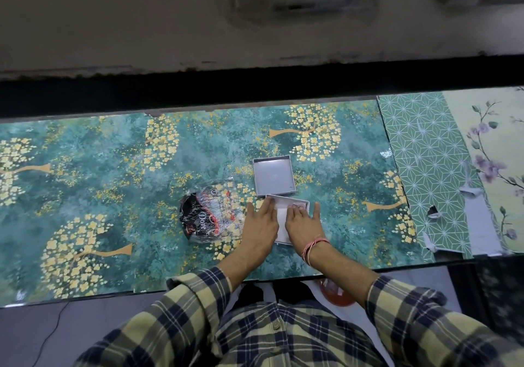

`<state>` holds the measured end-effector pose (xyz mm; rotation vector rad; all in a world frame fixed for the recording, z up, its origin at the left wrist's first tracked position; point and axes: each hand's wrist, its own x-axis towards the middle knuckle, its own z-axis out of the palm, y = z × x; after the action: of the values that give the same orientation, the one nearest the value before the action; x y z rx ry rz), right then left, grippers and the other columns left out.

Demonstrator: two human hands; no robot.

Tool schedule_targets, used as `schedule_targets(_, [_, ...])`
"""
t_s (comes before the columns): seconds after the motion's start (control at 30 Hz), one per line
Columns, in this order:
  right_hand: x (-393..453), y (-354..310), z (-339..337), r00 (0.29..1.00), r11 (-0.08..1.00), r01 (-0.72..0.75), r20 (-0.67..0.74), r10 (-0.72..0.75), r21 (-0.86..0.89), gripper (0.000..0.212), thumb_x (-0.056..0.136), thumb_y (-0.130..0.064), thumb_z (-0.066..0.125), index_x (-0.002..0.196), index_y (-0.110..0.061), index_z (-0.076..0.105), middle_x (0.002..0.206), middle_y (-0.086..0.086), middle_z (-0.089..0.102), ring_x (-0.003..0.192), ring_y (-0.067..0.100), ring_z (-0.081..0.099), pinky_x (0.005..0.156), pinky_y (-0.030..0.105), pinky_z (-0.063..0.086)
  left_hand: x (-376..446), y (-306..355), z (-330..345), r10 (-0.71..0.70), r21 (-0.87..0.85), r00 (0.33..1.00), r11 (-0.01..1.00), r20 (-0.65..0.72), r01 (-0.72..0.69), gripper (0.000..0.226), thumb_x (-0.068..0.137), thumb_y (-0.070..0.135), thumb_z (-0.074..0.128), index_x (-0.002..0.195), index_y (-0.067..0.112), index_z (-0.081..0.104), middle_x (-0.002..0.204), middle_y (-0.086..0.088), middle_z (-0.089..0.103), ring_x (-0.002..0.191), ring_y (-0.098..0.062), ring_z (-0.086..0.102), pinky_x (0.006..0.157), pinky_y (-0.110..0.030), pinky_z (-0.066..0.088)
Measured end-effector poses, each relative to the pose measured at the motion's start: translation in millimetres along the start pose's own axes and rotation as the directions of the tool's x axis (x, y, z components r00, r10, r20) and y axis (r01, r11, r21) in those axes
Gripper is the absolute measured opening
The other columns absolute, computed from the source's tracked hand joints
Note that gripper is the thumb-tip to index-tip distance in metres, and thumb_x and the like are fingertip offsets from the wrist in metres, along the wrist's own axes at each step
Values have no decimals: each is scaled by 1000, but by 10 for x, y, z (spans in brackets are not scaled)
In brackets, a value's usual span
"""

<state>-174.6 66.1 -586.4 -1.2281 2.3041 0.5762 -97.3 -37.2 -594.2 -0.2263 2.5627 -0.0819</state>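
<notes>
A small white open box (286, 206) lies on the green flowered table cover (113, 185), with white paper or padding inside. My left hand (261, 222) lies flat on the box's left side, fingers straight. My right hand (304, 222) lies on the box's right side, fingers stretched over the white lining and thumb outside the right wall. The box's grey lid (273, 175) lies open side up just behind it. A crumpled black and red packet (202, 216) inside clear plastic sits to the left of my left hand.
A green star-patterned sheet (425, 168) and a pale flowered sheet (493, 151) cover the table's right end, torn at their near edge. A dark gap and a grey wall run behind the table. An orange object (337, 296) shows below the table's front edge.
</notes>
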Motion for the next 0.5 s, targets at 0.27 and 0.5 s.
schedule_targets(0.27, [-4, 34, -2, 1000, 999, 16, -15, -16, 41, 60, 101, -1, 43, 156, 6, 19, 161, 20, 30, 151, 31, 29, 115, 75, 8, 17, 53, 4, -57, 11, 996, 998, 75, 57, 74, 104, 41, 50, 162, 6, 21, 173, -9, 10, 160, -24, -4, 121, -62, 17])
schedule_targets(0.5, [21, 128, -198, 974, 960, 185, -169, -151, 211, 36, 94, -17, 51, 127, -5, 58, 130, 17, 62, 127, 34, 56, 109, 56, 38, -210, -78, 50, -131, -145, 991, 981, -17, 127, 64, 98, 44, 58, 146, 3, 50, 162, -17, 36, 154, -31, 22, 119, -59, 20])
